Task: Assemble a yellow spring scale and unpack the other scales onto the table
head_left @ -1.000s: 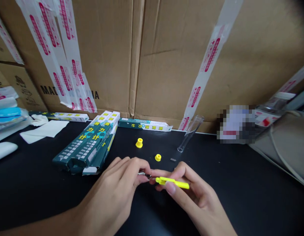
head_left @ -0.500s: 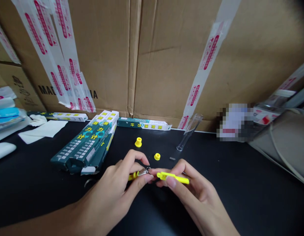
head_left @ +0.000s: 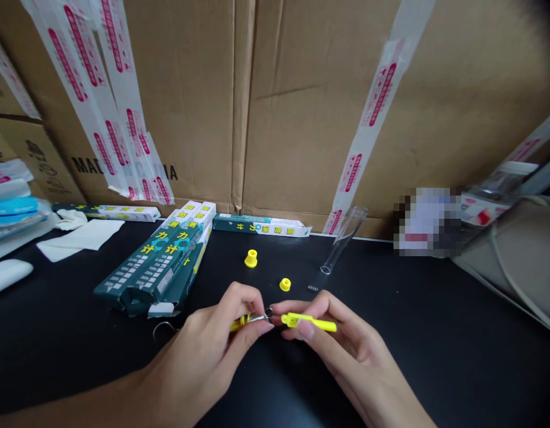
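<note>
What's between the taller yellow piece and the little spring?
In the head view, the shorter yellow piece lies between the taller yellow piece and the spring.

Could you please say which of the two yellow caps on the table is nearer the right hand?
The shorter yellow cap; the taller yellow cap stands farther back, to its left.

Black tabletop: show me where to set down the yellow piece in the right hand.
Widest bare patch: the tabletop right of the right hand, bordered by the clear tube and the gray object. A smaller one: between the green boxes and the white rounded object. Crowded: beyond the right and left hand, with two yellow caps, a spring and that tube.
</note>
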`<state>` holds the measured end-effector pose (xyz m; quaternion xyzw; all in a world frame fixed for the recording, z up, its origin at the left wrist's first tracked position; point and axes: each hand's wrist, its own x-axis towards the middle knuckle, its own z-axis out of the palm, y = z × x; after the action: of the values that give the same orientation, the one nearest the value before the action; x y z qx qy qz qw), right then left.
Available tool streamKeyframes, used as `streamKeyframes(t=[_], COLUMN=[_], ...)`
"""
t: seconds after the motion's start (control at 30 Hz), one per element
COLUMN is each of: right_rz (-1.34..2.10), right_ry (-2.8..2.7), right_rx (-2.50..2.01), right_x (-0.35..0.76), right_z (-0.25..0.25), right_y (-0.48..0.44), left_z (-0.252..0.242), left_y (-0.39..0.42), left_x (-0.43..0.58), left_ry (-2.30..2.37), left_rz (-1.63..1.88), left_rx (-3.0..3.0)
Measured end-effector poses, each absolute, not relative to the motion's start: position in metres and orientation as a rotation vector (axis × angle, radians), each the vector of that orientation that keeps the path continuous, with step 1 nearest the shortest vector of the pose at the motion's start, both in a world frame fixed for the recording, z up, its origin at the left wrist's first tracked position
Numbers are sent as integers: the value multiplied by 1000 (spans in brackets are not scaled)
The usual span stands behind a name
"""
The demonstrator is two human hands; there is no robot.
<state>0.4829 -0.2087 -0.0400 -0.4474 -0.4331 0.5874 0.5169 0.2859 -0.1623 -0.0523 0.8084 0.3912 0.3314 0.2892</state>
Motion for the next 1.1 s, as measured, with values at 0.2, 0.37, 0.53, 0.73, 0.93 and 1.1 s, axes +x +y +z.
streamKeyframes(t=[0.2,0.37,0.53,0.73,0.93,1.1], right_rz=[1492,1484,1475,1393,1338,1280], right_ry=[-989,-989,-1004,-1163,-1223,-1224], right_rx=[-1072,-1079,-1076,-1065,-1055,-1105], right_x=[483,483,483,485,483,482], right_z=[-40,-39,-40,-43,-42,-45], right_y=[-207,-206,-208,-211,-212,-210], left_z=[-49,-46,-44,-50,-52,-50], left_y=[-162,-160,-160,-161,-162,-163], left_x=[289,289,290,290,288,289], left_ry=[1023,995,999,993,1060,1064], left_rz=[912,936,939,988,937,891], left_rx=[2166,2162,2141,2196,2206,2204])
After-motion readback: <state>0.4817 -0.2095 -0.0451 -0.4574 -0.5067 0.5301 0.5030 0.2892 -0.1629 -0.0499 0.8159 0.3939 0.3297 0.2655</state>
